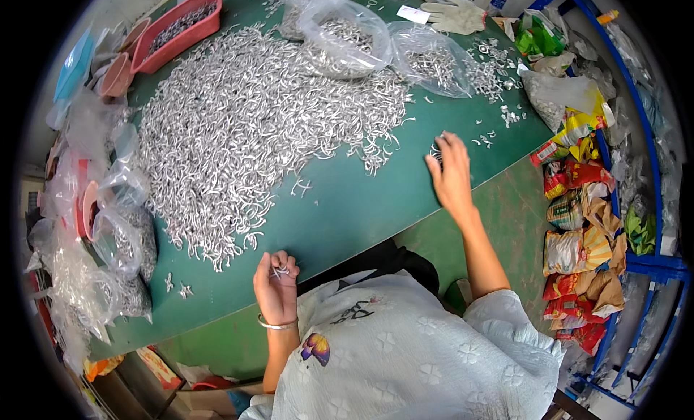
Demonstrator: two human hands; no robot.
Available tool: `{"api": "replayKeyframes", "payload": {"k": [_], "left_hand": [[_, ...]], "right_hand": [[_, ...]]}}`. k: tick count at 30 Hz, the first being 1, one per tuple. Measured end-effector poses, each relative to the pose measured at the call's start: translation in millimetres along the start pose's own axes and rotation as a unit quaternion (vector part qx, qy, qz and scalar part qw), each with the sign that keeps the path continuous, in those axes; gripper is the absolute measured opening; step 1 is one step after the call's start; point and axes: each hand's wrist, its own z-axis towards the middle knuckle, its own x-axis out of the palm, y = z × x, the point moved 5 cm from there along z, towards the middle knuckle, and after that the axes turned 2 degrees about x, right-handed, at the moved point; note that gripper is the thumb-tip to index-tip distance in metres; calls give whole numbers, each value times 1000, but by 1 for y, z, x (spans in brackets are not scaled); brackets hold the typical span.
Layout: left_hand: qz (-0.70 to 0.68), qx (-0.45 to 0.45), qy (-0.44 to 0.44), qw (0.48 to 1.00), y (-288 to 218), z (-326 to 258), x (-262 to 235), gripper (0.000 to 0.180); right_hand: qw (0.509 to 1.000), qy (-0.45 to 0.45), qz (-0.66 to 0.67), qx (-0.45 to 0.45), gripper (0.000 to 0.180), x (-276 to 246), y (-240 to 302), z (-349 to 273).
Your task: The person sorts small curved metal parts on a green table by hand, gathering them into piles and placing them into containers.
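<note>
Left hand [276, 288] curls round metal bits [280, 271]: hold gently. Bits sit by right hand's [453, 176] thumb; can't tell its grip.

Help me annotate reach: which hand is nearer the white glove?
Right. The right hand is over the green tabletop, on the wearer's side of the white glove; the left hand is farther back, leftward of it.

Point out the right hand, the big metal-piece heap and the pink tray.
Right hand [453, 176]: head view, back of the hand.
Metal-piece heap [253, 116]: head view, middle of the heap.
Pink tray [183, 45]: head view, outer side wall.
</note>
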Motion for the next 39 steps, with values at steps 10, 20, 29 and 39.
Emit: {"api": "replayKeyframes", "payload": {"k": [10,20,29,39], "left_hand": [[167,58,5,984,-3,10,12,18],[631,401,-58,662,-37,12,20,3],[546,313,-54,775,-43,17,-2,19],[-199,-77,19,977,-36,15,-8,41]], "right_hand": [[995,21,86,-42,50,-11,51,17],[974,100,145,-145,34,40,135,-30],[857,233,456,54,21,59,145,-3],[889,169,419,67,27,30,88,26]]}}
